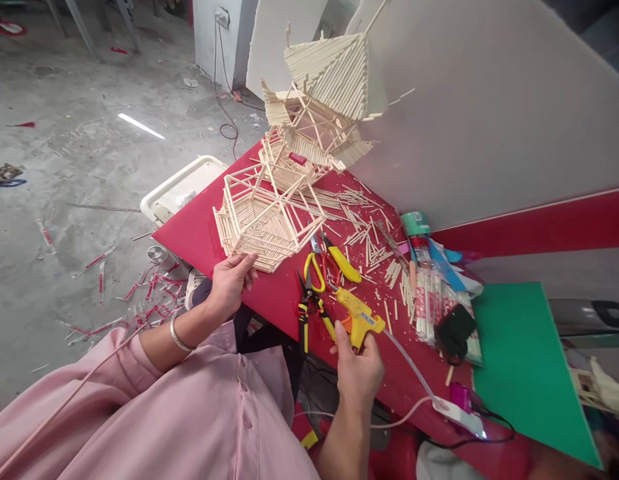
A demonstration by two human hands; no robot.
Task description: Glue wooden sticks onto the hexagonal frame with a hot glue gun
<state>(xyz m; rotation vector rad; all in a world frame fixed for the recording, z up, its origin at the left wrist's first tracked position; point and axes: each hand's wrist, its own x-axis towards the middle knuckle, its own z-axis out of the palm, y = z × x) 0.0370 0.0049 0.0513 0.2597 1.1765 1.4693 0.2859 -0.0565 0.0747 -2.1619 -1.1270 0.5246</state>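
My left hand [232, 283] pinches the near edge of a wooden stick frame [262, 230], an open lattice with a floor of sticks laid in rings. In my right hand [358, 363] is a yellow hot glue gun [356, 313], its nozzle pointing up and left, with a clear glue stick [408, 360] trailing from its back. Between the hands lie black-and-yellow cutters [309, 303], yellow-handled scissors [315, 270] and yellow-handled pliers [343, 263]. Behind the frame rises a tiered stick model [329, 80] with a slanted stick roof.
Loose sticks [366, 233] litter the red table [189, 227]. To the right are packaged sticks [434, 300], a green board [529, 360] and a white power strip [459, 417] with cables. A white stool [162, 193] stands beyond the left edge; torn wrappers [149, 307] cover the floor.
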